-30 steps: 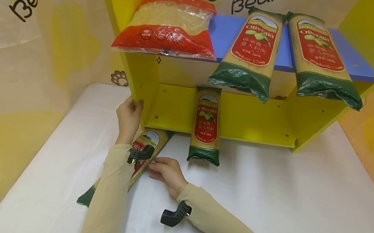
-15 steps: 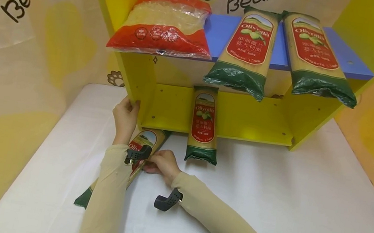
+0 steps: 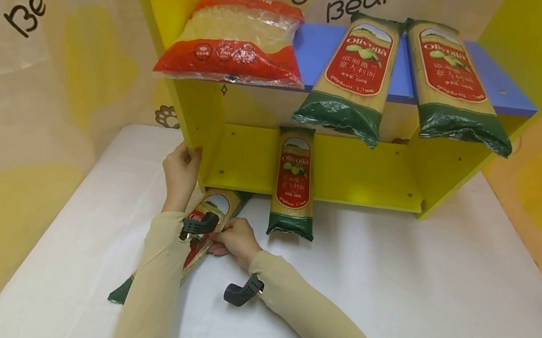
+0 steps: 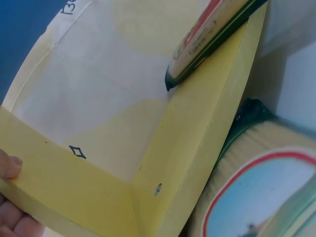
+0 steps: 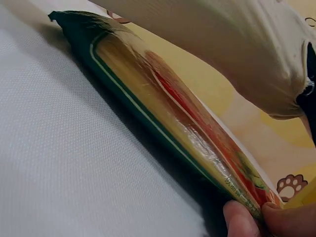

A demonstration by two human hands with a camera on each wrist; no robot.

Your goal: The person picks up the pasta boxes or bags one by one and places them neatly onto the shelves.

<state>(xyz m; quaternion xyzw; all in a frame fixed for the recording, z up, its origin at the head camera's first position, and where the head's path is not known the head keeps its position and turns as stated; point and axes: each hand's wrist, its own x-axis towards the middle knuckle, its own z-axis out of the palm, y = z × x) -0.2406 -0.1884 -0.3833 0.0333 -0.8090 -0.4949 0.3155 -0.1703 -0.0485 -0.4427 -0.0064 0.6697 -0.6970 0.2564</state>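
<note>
My left hand (image 3: 179,176) grips the lower front edge of the yellow shelf's left side panel (image 3: 201,117); the left wrist view shows the thumb (image 4: 9,166) on the inner face and curled fingers on the other. A spaghetti pack (image 3: 217,204) with green ends and a red label lies slanted on the white table, its far end under the shelf's bottom board. My left forearm hides part of it. My right hand (image 3: 237,241) pinches the pack's right long edge between thumb and finger, as the right wrist view shows on the pack (image 5: 153,106).
Another spaghetti pack (image 3: 294,175) lies on the yellow bottom board (image 3: 365,174), its near end jutting over the edge. On the blue upper shelf (image 3: 314,53) are a red-and-clear pasta bag (image 3: 237,41) and two spaghetti packs (image 3: 356,71), overhanging the front. White tablecloth (image 3: 389,292) spreads in front.
My right hand has moved left and slightly up to the pack's edge, and now pinches it. The left hand stays on the side panel. The head view has shifted slightly.
</note>
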